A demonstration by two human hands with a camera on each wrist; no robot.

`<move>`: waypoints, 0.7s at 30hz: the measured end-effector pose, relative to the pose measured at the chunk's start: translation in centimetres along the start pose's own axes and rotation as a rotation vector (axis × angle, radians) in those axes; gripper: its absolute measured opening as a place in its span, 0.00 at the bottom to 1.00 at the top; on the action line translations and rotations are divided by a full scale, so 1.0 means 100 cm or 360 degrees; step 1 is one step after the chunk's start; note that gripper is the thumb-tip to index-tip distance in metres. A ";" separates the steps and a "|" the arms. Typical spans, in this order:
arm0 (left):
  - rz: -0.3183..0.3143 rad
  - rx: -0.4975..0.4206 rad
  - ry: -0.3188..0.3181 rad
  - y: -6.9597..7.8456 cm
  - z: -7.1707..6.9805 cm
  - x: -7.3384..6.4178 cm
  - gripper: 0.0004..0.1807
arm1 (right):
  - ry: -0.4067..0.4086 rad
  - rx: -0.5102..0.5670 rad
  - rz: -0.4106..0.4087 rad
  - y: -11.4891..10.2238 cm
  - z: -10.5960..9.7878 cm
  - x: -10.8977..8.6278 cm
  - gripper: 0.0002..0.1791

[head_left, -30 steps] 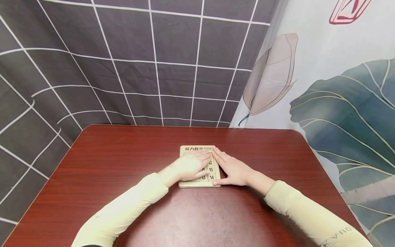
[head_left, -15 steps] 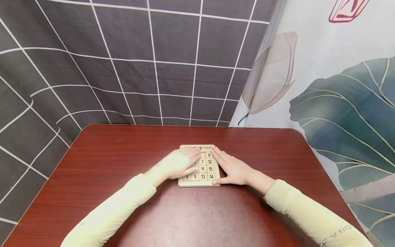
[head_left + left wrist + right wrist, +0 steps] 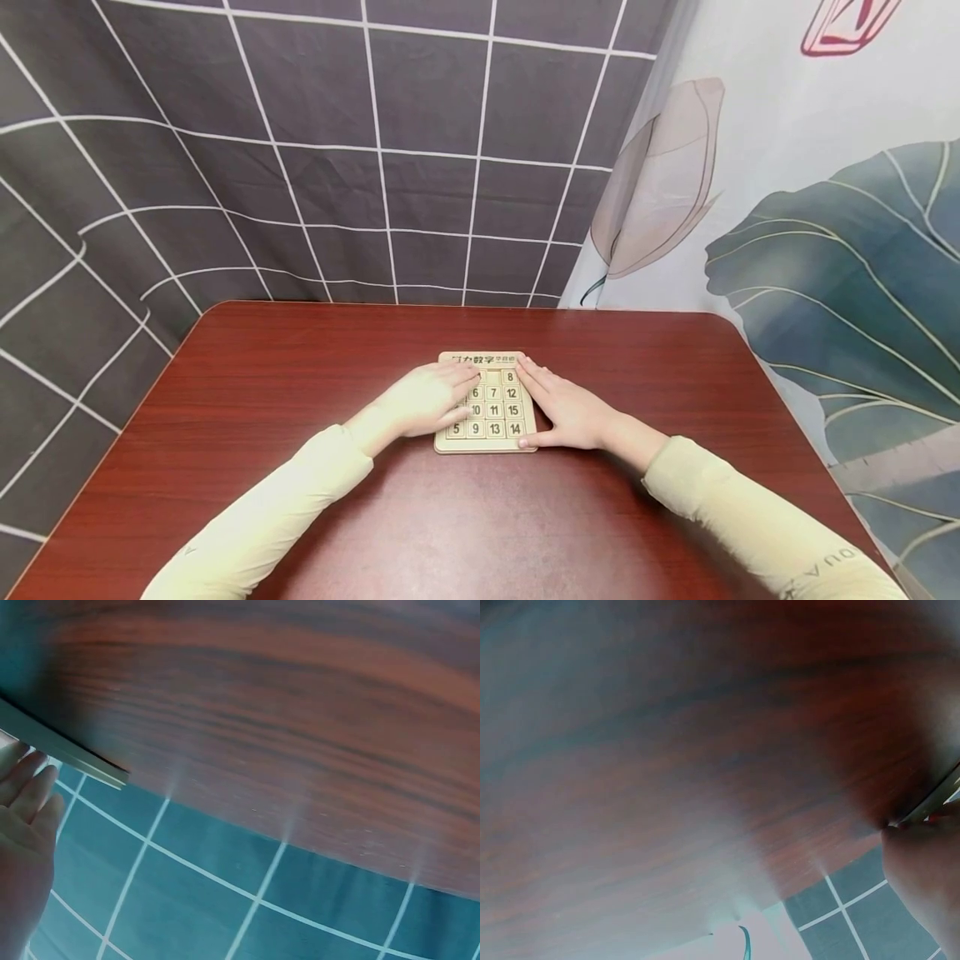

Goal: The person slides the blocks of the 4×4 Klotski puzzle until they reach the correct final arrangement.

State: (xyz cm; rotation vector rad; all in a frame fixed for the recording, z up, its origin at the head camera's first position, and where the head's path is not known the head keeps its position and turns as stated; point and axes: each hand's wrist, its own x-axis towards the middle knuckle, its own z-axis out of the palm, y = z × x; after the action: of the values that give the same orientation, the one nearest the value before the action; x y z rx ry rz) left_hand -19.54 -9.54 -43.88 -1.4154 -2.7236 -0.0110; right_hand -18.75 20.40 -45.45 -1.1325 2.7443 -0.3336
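Observation:
A pale wooden number slide puzzle (image 3: 486, 447) lies flat on the table in the head view, with dark printing along its top edge. Its tiles show numbers, and a gap sits in the top row left of the 8 tile (image 3: 510, 377). From the left, my left hand (image 3: 423, 398) reaches over the board, straight fingers on the upper left tiles, hiding several. My right hand (image 3: 573, 414) rests along the right edge, its straight fingers at the top corner and thumb at the bottom corner. Each wrist view catches part of a hand beside the board's edge.
The red-brown wooden table (image 3: 315, 350) surrounds the puzzle. Behind it hangs a dark grey cloth with a white grid (image 3: 420, 92). A white curtain with leaf prints (image 3: 840, 250) hangs at the right.
My left hand has moved left across the puzzle, uncovering the right and lower tiles and the gap in the top row. My right hand has stayed at the right edge.

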 end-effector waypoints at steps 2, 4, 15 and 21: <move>0.0001 -0.0008 -0.0021 0.003 0.000 0.004 0.31 | 0.0003 -0.0004 0.0002 0.001 0.000 0.000 0.63; 0.0014 -0.0008 -0.0036 0.006 0.000 0.009 0.32 | 0.0006 -0.0010 0.0000 0.002 0.001 0.000 0.64; 0.0025 0.0031 -0.0054 0.001 0.007 0.011 0.33 | 0.0000 0.0013 -0.0003 0.000 0.000 0.001 0.64; -0.0009 0.0009 -0.0012 -0.011 0.006 -0.012 0.32 | -0.0002 0.0016 0.0005 0.000 0.000 0.000 0.64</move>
State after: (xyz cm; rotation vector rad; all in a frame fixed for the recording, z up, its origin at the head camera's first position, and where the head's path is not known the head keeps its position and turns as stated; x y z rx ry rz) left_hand -19.74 -11.11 -44.55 -1.4090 -2.7314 0.0017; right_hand -18.77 20.41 -45.50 -1.1255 2.7401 -0.3455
